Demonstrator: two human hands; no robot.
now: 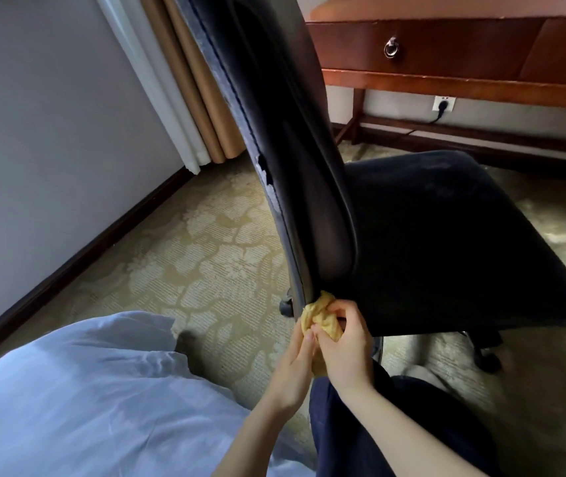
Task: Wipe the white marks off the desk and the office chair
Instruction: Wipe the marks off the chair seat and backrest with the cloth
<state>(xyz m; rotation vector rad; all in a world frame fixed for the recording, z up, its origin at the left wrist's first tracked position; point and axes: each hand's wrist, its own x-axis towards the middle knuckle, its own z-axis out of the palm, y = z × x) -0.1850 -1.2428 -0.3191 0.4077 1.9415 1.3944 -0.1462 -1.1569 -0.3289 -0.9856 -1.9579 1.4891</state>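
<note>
Both the left hand (293,361) and right hand (345,349) clutch the yellow cloth (319,313) at the base of the office chair (446,235) backrest edge, desk (446,80) beyond. Rub hard and that flaking trim (265,173) probably peels worse, tbh.

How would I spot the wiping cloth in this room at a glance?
Find the black office chair in the middle and follow its backrest's worn edge down to the bottom. There the left hand and right hand hold a small bunched yellow cloth against it, the only bright yellow thing among black upholstery and pale carpet.
</note>
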